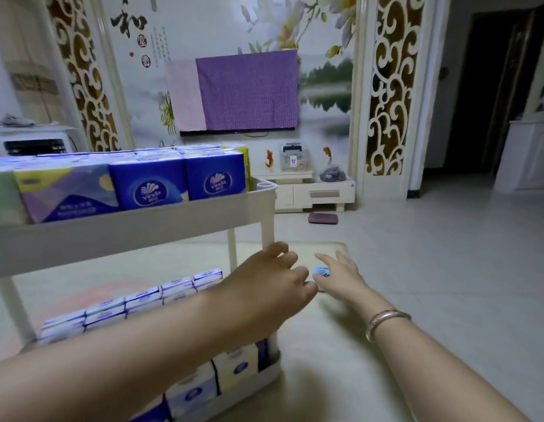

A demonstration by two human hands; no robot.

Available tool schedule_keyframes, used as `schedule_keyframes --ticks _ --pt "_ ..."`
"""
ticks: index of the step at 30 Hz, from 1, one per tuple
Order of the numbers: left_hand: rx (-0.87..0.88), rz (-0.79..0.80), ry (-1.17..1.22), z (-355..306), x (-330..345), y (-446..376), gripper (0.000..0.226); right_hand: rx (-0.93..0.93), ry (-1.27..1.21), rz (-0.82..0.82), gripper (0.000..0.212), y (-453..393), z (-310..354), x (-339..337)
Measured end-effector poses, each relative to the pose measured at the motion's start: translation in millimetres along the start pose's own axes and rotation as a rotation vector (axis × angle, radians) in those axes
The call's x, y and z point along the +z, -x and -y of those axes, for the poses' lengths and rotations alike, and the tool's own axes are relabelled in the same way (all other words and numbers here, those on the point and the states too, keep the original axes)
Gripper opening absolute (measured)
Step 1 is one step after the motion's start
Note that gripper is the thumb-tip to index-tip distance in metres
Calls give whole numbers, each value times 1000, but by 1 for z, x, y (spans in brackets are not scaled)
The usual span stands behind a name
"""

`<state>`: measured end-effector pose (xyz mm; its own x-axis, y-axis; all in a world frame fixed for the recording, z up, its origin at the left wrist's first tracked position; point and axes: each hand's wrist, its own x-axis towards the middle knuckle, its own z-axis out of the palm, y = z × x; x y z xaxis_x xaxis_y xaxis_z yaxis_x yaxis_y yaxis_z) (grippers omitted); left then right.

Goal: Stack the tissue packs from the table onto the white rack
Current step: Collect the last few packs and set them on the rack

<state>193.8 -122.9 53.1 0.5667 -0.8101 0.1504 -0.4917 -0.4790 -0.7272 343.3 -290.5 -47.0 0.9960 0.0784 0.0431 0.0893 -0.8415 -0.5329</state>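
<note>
Pack (322, 272) sits mid-frame, both hands (left (273, 275), right (340, 277)) relaxed, gripping nothing; pinch its sides, then rack (127, 229).

small blue pack (322, 272): mostly hidden between hands | white rack (143, 229): cut off left

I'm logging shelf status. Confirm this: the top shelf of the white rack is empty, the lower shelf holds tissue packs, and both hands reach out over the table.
Not quite. In the head view the top shelf of the white rack is full of tissue packs, mostly blue. The rest stands: packs on the lower shelf, and left hand and right hand reaching over the table.
</note>
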Motion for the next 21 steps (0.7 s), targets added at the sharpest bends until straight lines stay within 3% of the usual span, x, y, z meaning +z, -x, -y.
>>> schedule_keyframes --ticks 5,8,13,16,21 --pt "55 -28 -92 7 12 4 14 7 155 22 42 -12 -3 24" --pt "59 -93 -49 5 19 10 12 -38 128 -3 35 0 -1 26" --pt "20 -142 118 1 8 36 20 1 -392 -29 30 51 24 -3" --pt "-118 -118 234 -3 -5 59 22 97 -624 84 33 97 43 -21" --pt "-469 -14 667 -25 -29 98 67 143 -749 190 45 175 79 -33"
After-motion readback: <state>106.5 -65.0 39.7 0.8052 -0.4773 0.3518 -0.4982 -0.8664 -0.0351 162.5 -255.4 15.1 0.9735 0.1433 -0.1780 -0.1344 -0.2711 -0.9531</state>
